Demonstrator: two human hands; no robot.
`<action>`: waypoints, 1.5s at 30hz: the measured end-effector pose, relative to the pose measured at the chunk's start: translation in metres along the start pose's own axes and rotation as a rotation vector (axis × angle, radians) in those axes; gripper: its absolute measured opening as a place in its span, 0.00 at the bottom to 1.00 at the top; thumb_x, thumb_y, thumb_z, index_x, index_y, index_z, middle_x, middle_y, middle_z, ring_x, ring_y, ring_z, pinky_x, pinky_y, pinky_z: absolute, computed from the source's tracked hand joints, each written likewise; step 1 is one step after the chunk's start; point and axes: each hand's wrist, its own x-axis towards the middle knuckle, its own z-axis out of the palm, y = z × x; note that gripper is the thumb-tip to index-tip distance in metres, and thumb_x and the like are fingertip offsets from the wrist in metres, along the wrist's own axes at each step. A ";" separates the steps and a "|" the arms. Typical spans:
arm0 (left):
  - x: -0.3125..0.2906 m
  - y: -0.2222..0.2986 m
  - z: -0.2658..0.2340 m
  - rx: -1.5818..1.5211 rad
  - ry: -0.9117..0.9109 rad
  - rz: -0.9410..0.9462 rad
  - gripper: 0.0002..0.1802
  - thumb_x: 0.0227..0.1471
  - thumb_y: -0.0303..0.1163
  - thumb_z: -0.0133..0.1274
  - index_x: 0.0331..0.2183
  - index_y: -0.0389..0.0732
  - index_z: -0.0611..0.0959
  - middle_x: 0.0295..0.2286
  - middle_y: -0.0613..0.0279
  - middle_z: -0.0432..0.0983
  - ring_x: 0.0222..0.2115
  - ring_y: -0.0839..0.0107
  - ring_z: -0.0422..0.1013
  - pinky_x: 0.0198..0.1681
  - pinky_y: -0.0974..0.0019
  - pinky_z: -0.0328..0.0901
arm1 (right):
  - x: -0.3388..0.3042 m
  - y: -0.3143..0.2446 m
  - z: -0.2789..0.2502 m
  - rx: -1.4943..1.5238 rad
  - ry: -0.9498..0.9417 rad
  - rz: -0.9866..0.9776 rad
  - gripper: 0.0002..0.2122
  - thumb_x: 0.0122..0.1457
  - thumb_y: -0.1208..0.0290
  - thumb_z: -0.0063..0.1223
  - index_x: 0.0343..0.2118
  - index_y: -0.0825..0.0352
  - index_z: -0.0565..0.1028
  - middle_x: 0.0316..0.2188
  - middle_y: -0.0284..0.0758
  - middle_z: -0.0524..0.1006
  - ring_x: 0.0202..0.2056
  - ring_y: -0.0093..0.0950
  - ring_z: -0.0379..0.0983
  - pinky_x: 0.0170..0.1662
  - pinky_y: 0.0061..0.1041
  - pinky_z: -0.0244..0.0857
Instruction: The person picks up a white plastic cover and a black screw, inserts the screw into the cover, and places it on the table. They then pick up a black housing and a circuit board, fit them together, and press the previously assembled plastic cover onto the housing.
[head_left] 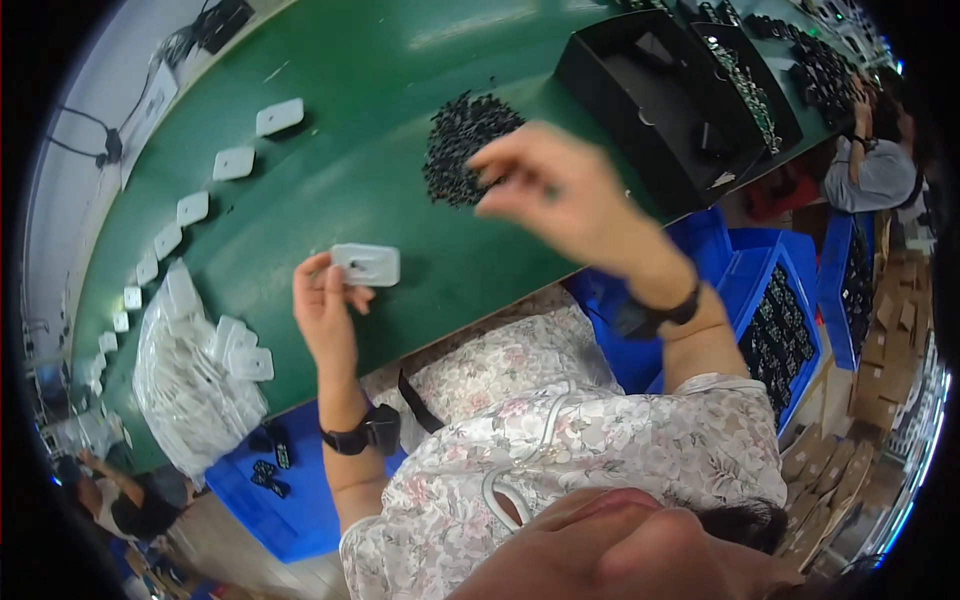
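Note:
My left hand (328,305) grips a shallow, clear-white plastic tray (368,265) by its left end, thumb on top, just above the green table. A small dark spot shows in the tray's hollow. To the right, my right hand (560,190) is raised beside a heap of tiny black parts (462,150), partly covering its right edge. Its thumb and forefinger come close together in a pinch, slightly blurred. Whatever lies between those fingertips is too small to make out.
Similar white trays (234,163) curve in a row along the table's (340,150) far left. A clear bag of trays (185,370) lies at the near left. Black boxes (640,100) stand at the back right. Blue bins (780,330) sit below the edge; other people work on both sides.

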 end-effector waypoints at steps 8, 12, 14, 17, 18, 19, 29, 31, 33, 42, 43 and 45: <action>0.039 -0.006 -0.057 0.640 -0.108 0.086 0.10 0.61 0.27 0.44 0.40 0.35 0.77 0.28 0.64 0.71 0.16 0.82 0.62 0.21 0.76 0.59 | 0.038 0.158 -0.196 -1.449 -0.263 0.000 0.20 0.49 0.81 0.46 0.45 0.57 0.73 0.45 0.34 0.71 0.47 0.36 0.68 0.44 0.31 0.68; 0.017 0.010 -0.032 0.981 -0.029 0.189 0.14 0.59 0.35 0.48 0.45 0.40 0.75 0.35 0.56 0.67 0.25 0.65 0.69 0.29 0.63 0.66 | 0.043 0.186 -0.203 -1.559 -0.456 -0.034 0.21 0.48 0.78 0.50 0.48 0.56 0.72 0.43 0.32 0.68 0.44 0.33 0.67 0.44 0.27 0.67; 0.001 0.019 -0.012 1.292 0.105 0.225 0.24 0.52 0.42 0.55 0.48 0.39 0.72 0.38 0.52 0.66 0.34 0.55 0.68 0.35 0.57 0.66 | 0.045 0.192 -0.206 -1.716 -0.448 -0.069 0.22 0.44 0.76 0.56 0.47 0.58 0.72 0.42 0.32 0.68 0.43 0.31 0.66 0.44 0.26 0.66; -0.010 0.008 -0.012 1.390 0.077 0.356 0.33 0.46 0.44 0.61 0.50 0.37 0.70 0.39 0.51 0.66 0.38 0.52 0.66 0.39 0.56 0.64 | 0.038 0.178 -0.213 -1.675 -0.436 -0.054 0.24 0.39 0.75 0.62 0.44 0.59 0.72 0.42 0.33 0.67 0.44 0.32 0.66 0.45 0.28 0.65; -0.009 0.008 -0.011 1.392 0.071 0.355 0.33 0.46 0.44 0.61 0.50 0.37 0.70 0.39 0.51 0.66 0.38 0.52 0.66 0.39 0.56 0.64 | 0.038 0.169 -0.214 -1.584 -0.408 0.045 0.24 0.38 0.75 0.65 0.42 0.62 0.71 0.40 0.34 0.69 0.44 0.34 0.66 0.46 0.30 0.64; -0.008 0.009 -0.010 1.366 0.070 0.365 0.33 0.46 0.41 0.61 0.50 0.36 0.70 0.38 0.51 0.66 0.39 0.51 0.65 0.41 0.55 0.63 | 0.036 0.158 -0.214 -1.582 -0.410 0.052 0.24 0.38 0.75 0.65 0.42 0.62 0.71 0.40 0.34 0.69 0.44 0.34 0.66 0.46 0.30 0.64; -0.007 0.000 -0.028 1.079 -0.057 0.522 0.28 0.44 0.22 0.57 0.50 0.38 0.73 0.42 0.50 0.72 0.44 0.51 0.66 0.48 0.54 0.60 | -0.003 0.008 -0.013 0.663 -0.174 0.321 0.16 0.62 0.73 0.49 0.52 0.73 0.68 0.42 0.37 0.75 0.42 0.27 0.74 0.47 0.26 0.69; -0.007 -0.002 -0.025 1.038 -0.068 0.543 0.29 0.42 0.20 0.56 0.50 0.40 0.73 0.42 0.53 0.73 0.44 0.52 0.67 0.49 0.54 0.60 | -0.013 0.024 0.031 0.984 -0.175 0.388 0.16 0.63 0.73 0.47 0.53 0.73 0.67 0.44 0.39 0.74 0.43 0.28 0.74 0.47 0.27 0.70; -0.006 -0.002 -0.018 1.012 -0.123 0.546 0.30 0.41 0.19 0.56 0.50 0.41 0.74 0.42 0.54 0.73 0.46 0.53 0.67 0.50 0.55 0.60 | -0.011 0.030 0.060 1.307 -0.189 0.471 0.16 0.64 0.73 0.45 0.54 0.73 0.66 0.47 0.40 0.74 0.44 0.30 0.74 0.48 0.29 0.70; -0.009 -0.019 -0.010 0.743 -0.026 0.531 0.31 0.42 0.16 0.53 0.52 0.41 0.72 0.46 0.53 0.72 0.48 0.55 0.66 0.51 0.56 0.61 | 0.018 0.026 0.099 -0.066 -0.160 -0.204 0.16 0.51 0.77 0.59 0.44 0.67 0.76 0.40 0.37 0.75 0.39 0.32 0.73 0.41 0.26 0.68; -0.012 -0.020 -0.013 0.593 -0.001 0.523 0.31 0.43 0.16 0.52 0.52 0.41 0.72 0.47 0.53 0.71 0.49 0.54 0.66 0.52 0.57 0.61 | 0.019 0.026 0.103 -0.122 -0.196 -0.246 0.16 0.50 0.76 0.59 0.44 0.67 0.76 0.40 0.37 0.75 0.39 0.34 0.73 0.41 0.27 0.68; -0.017 -0.016 -0.018 0.575 0.004 0.493 0.30 0.46 0.14 0.47 0.53 0.40 0.71 0.51 0.52 0.69 0.51 0.55 0.65 0.54 0.58 0.62 | 0.023 0.028 0.110 -0.193 -0.257 -0.289 0.16 0.50 0.77 0.59 0.44 0.67 0.76 0.41 0.37 0.75 0.40 0.34 0.72 0.43 0.27 0.67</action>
